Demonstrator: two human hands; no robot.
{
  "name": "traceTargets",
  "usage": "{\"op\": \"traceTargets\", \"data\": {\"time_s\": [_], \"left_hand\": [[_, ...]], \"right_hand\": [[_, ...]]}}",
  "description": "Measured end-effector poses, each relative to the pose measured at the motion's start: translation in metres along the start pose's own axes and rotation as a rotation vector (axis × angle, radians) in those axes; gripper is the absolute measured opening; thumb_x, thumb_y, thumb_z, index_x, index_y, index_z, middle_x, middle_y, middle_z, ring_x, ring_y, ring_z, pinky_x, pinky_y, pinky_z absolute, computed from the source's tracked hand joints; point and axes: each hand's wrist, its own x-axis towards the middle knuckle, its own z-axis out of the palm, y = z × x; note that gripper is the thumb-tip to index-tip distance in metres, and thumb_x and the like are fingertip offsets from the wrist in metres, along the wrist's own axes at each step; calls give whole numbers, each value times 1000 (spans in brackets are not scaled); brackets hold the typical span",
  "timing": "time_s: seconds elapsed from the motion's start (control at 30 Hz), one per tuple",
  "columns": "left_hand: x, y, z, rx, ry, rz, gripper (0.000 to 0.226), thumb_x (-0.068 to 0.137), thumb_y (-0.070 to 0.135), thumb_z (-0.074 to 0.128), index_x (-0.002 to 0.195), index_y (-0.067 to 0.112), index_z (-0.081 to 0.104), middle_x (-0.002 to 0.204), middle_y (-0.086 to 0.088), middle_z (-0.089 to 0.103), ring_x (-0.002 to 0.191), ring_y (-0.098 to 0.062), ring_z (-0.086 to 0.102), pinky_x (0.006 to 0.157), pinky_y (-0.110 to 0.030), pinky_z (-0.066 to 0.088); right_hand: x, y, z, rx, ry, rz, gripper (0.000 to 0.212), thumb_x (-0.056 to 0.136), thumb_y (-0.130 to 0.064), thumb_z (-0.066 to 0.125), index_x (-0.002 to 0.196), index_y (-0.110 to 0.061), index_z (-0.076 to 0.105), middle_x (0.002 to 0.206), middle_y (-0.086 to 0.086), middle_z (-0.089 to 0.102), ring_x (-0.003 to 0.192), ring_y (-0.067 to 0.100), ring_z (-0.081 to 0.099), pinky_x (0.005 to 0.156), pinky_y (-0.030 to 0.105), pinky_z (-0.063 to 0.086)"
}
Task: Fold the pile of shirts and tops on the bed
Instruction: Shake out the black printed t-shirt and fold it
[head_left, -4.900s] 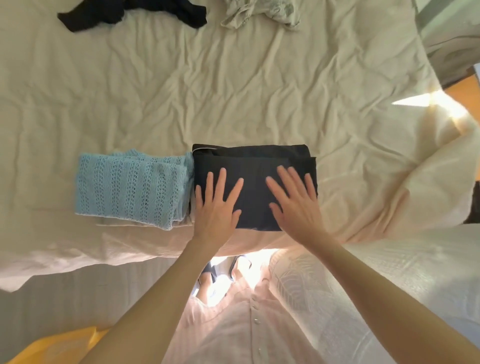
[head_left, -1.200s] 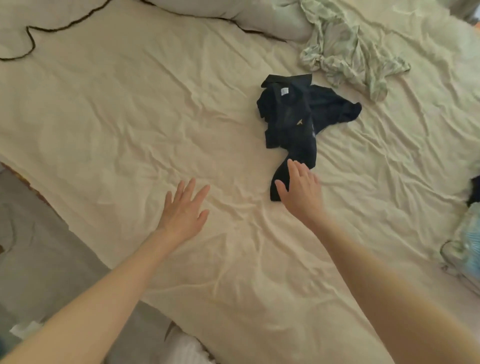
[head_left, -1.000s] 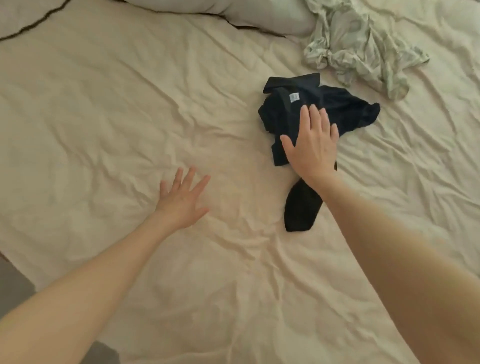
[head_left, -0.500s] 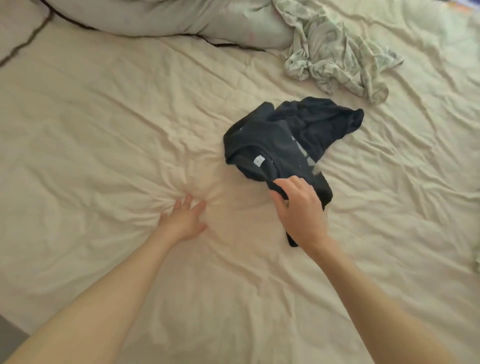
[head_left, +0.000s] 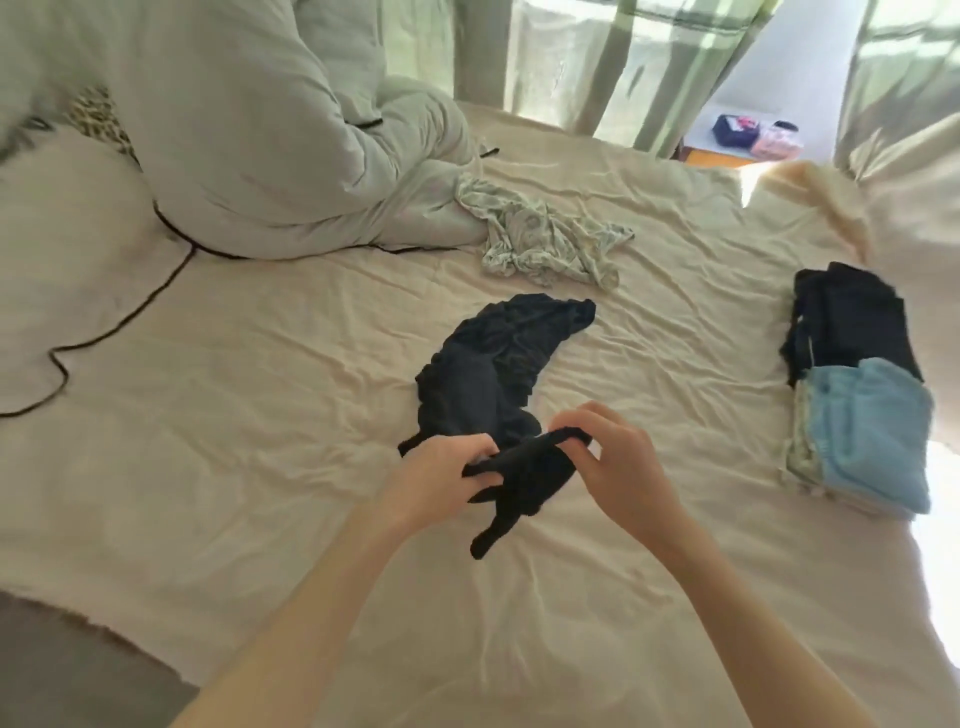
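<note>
Dark, soft fabric of the navy shirt (head_left: 498, 374) is pinched at its near edge by the left hand (head_left: 434, 480) and right hand (head_left: 615, 462); the rest is left rumpled in a crescent on the creased cream bedsheet (head_left: 260, 415), mid-bed. A crumpled pale patterned top (head_left: 545, 241) is seen beyond.

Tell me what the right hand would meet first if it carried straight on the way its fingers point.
The right hand points up-left and already pinches the dark shirt. Going on, it would likely run into that shirt's bunched body on the bedsheet; depth is unclear.
</note>
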Motion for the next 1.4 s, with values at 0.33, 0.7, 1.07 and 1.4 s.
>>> {"op": "traceTargets", "data": {"time_s": [0.33, 0.7, 1.07, 1.4], "left_hand": [[-97, 127, -95, -273, 13, 155, 17, 93, 30, 55, 100, 20, 66, 83, -4, 65, 80, -22, 63, 76, -33, 52], [-124, 169, -112, -358, 134, 310, 40, 89, 16, 62, 124, 33, 54, 108, 6, 64, 95, -11, 63, 78, -22, 54], [-110, 180, -131, -89, 85, 354, 15, 87, 27, 64, 102, 26, 64, 82, 1, 69, 75, -11, 66, 75, -32, 53], [-117, 193, -156, -325, 219, 366, 9, 89, 10, 59, 85, 17, 61, 83, 4, 63, 80, -10, 63, 78, -19, 49]], "right_hand": [[-24, -101, -124, 94, 320, -36, 19, 83, -6, 67, 89, -23, 75, 74, -21, 48, 68, -3, 52, 66, 6, 35], [-66, -163, -152, 563, 33, -83, 36, 83, 13, 59, 82, -21, 71, 78, -15, 72, 77, 0, 68, 70, 12, 49], [-74, -165, -160, 440, 13, -30, 29, 85, -1, 64, 83, -30, 65, 78, -12, 67, 77, 2, 63, 77, 24, 53], [-61, -136, -155, -31, 253, 44, 34, 87, -14, 64, 63, -32, 48, 61, -14, 48, 61, -1, 48, 62, 10, 35]]}}
